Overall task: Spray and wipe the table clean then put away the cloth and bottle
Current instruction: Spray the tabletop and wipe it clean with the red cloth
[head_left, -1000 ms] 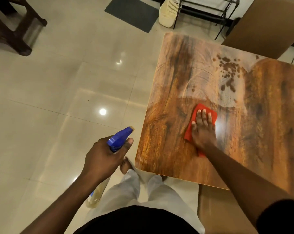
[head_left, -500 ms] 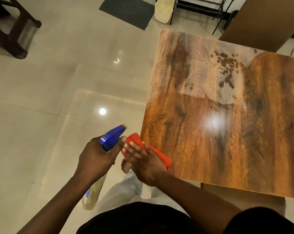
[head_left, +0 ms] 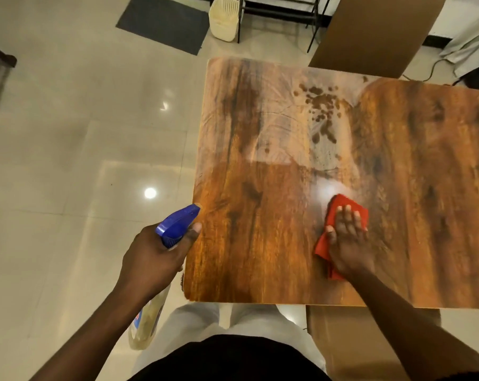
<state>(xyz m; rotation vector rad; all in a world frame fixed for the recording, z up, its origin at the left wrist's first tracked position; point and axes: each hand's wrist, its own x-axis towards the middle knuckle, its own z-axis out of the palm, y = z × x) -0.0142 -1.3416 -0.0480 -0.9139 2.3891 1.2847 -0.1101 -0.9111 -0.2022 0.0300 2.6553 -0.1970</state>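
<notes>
Pale glossy floor tiles surround the tabletop [head_left: 260, 257], whose near half shines dark and clean while a dull haze and a cluster of brown spots [head_left: 319, 105] sit toward the far edge. The right hand [head_left: 348, 240] lies flat, fingers spread, pressing the cloth [head_left: 340, 207] onto the wood near the middle of the near half. The left hand [head_left: 153, 259] is closed around the neck of the bottle [head_left: 175, 224], held off the near left corner, nozzle pointing over the tabletop. To wipe well, I judge the palm should keep firm, even pressure and work in overlapping strokes toward the far edge, lifting the spots rather than smearing them across the clean part
</notes>
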